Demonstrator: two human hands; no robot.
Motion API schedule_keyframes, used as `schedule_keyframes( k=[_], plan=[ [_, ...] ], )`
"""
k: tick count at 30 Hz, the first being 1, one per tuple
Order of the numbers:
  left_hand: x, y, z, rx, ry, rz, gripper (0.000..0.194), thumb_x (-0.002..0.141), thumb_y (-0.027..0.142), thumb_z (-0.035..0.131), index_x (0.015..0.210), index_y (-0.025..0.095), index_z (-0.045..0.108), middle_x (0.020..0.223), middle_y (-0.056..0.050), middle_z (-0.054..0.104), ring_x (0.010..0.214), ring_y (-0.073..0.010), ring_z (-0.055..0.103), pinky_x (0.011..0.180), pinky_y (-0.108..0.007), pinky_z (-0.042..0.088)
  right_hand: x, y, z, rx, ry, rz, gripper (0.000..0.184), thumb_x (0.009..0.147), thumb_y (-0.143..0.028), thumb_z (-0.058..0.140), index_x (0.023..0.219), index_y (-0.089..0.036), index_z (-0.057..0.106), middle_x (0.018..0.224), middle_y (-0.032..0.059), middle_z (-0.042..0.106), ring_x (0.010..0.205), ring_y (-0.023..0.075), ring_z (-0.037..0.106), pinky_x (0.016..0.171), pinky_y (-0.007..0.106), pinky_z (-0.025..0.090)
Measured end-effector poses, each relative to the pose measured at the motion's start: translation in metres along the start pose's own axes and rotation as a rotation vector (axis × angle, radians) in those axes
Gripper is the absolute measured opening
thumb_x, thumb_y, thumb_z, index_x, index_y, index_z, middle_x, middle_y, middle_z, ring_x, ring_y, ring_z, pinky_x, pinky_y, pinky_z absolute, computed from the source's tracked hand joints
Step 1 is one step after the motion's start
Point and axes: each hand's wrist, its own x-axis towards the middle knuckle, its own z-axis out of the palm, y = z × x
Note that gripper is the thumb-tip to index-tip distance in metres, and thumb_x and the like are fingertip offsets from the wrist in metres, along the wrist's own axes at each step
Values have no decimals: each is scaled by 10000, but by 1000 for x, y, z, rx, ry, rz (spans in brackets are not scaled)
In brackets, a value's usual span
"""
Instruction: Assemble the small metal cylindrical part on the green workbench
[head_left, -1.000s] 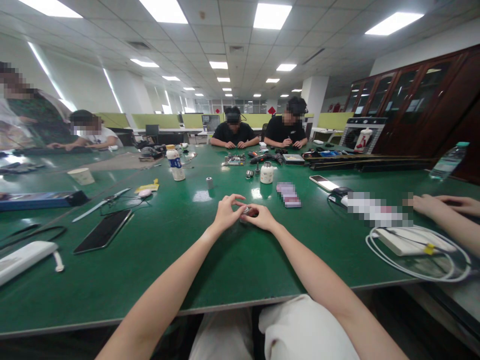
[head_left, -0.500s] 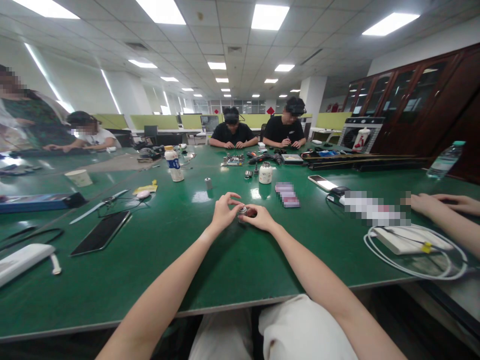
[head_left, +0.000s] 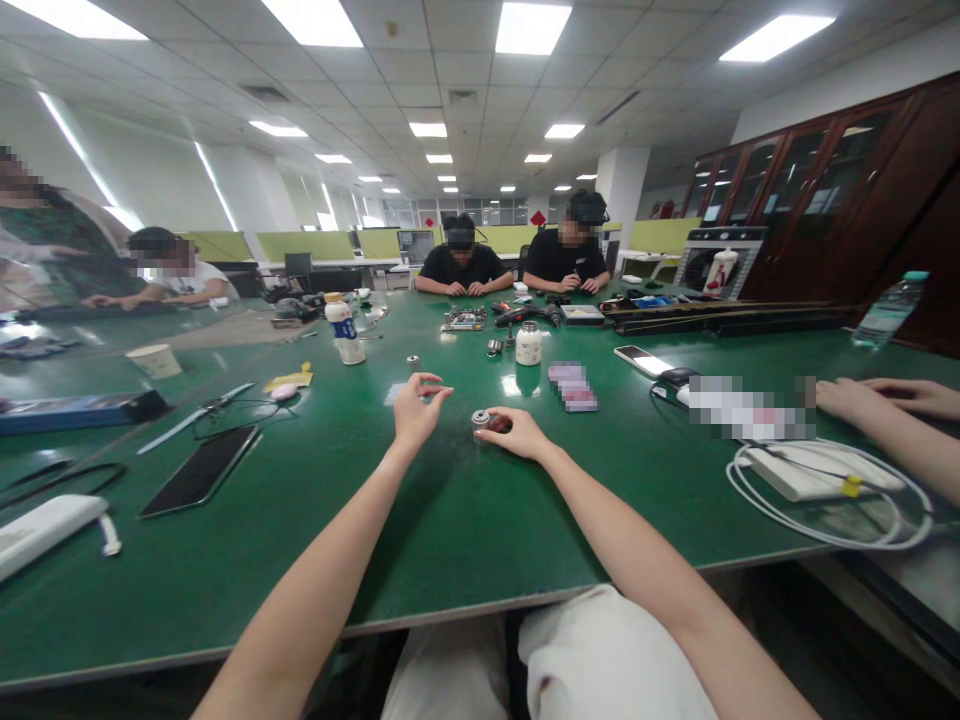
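Observation:
My right hand [head_left: 519,432] rests on the green table [head_left: 465,520], fingers closed round a small dark part with a silver round end [head_left: 481,418]. My left hand [head_left: 417,409] is lifted a little above the table, left of that part, thumb and fingertips pinched together; what they hold is too small to make out. A small silver cylinder [head_left: 412,362] stands just beyond the left hand.
A black phone [head_left: 201,469], scissors [head_left: 196,413], a white bottle [head_left: 345,330] and a paper cup [head_left: 156,360] lie to the left. A white jar [head_left: 529,343] and phone [head_left: 639,359] sit ahead. Another person's hands [head_left: 874,398] and a cabled white box [head_left: 810,472] are at the right. Several people sit around the table.
My left hand has let go of the small part and moved up and to the left, fingers still pinched. My right hand has stayed on the part.

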Motion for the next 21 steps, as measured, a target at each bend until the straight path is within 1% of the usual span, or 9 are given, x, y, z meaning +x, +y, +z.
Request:
schedule_keyframes(
  k=[2, 3, 5, 7, 10, 14, 16, 18, 21],
  plan=[
    [4, -13, -7, 88, 13, -44, 227, 767, 321, 700, 948, 221, 604, 857, -24, 767, 820, -206, 710, 771, -310, 486, 0, 0, 0, 0, 3, -7, 457, 700, -440, 789, 1085, -211, 698, 857, 24, 731, 761, 160, 681, 773, 295, 540],
    [5, -20, -9, 146, -3, -64, 216, 767, 310, 702, 941, 223, 610, 867, -28, 769, 847, -214, 708, 791, -320, 482, 0, 0, 0, -3, 5, -13, 448, 702, -436, 788, 1079, -211, 700, 853, 22, 730, 756, 158, 679, 767, 292, 540],
    [4, -35, -13, 261, -82, -110, 184, 765, 283, 703, 921, 225, 625, 865, -37, 773, 915, -237, 701, 832, -347, 470, 0, -1, 0, -15, 8, -27, 432, 707, -430, 784, 1070, -209, 704, 858, 23, 730, 746, 156, 672, 750, 286, 538],
    [1, -46, -14, 318, -172, -165, 178, 771, 283, 698, 928, 225, 638, 866, -45, 775, 949, -251, 696, 843, -363, 464, -1, -3, -1, -27, 10, -36, 423, 709, -428, 780, 1065, -211, 707, 890, 26, 732, 741, 153, 666, 737, 282, 536],
    [-4, -53, -14, 345, -208, -176, 231, 780, 324, 695, 988, 236, 646, 916, -42, 776, 998, -257, 687, 862, -383, 455, -2, -4, -2, -35, 17, -34, 427, 710, -434, 776, 1074, -223, 706, 945, 28, 732, 744, 150, 661, 735, 279, 534],
    [-6, -48, -12, 415, -212, -136, 198, 770, 313, 705, 952, 248, 665, 881, -31, 778, 1048, -288, 670, 932, -454, 412, -2, -5, -2, -58, 15, -27, 456, 708, -448, 773, 1106, -238, 695, 992, 27, 729, 751, 151, 661, 734, 280, 533],
    [-7, -41, -8, 376, -198, -131, 157, 767, 288, 703, 913, 244, 669, 850, -32, 778, 1026, -291, 678, 933, -461, 415, -2, -6, -1, -86, 18, -24, 443, 713, -453, 767, 1097, -245, 698, 988, 23, 731, 754, 157, 664, 727, 282, 533],
    [-8, -32, -2, 249, -161, -93, 152, 759, 291, 709, 893, 235, 662, 830, -35, 775, 981, -277, 693, 918, -433, 439, -2, -6, -1, -109, 23, -22, 420, 721, -459, 758, 1082, -250, 702, 970, 22, 735, 754, 164, 667, 721, 285, 533],
    [-12, -13, 11, 0, -106, -1, 210, 748, 338, 721, 904, 224, 639, 810, -30, 767, 893, -241, 712, 907, -388, 466, -2, -6, 0, -101, 11, -21, 415, 729, -471, 749, 1076, -248, 700, 955, 24, 737, 763, 170, 674, 723, 288, 533]
  ],
)
